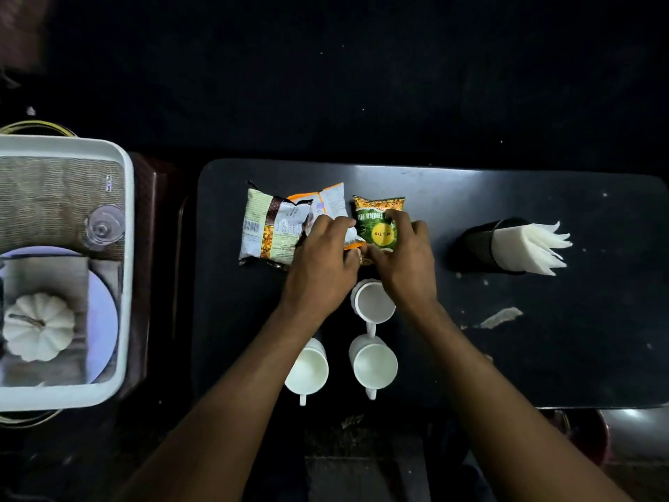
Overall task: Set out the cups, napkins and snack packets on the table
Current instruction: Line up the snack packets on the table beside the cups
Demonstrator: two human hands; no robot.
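Observation:
Three snack packets lie in a row at the back of the black table (543,356): a brown-and-white packet (269,226), an orange-edged white packet (327,202) and a green packet (378,221). My left hand (322,259) rests on the orange-edged packet, fingers curled over its near edge. My right hand (405,255) grips the green packet from the right. Three white cups stand nearer me: one (373,302) just below my hands, one (374,364) behind it, one (307,371) to the left. White napkins (528,248) fan out of a black holder (478,244) on the right.
A white tray (125,284) stands to the left of the table, holding a woven mat, a clear glass (105,226), a pale plate and a white pumpkin (38,326). A scrap of paper (501,317) lies on the table's right half. The surroundings are dark.

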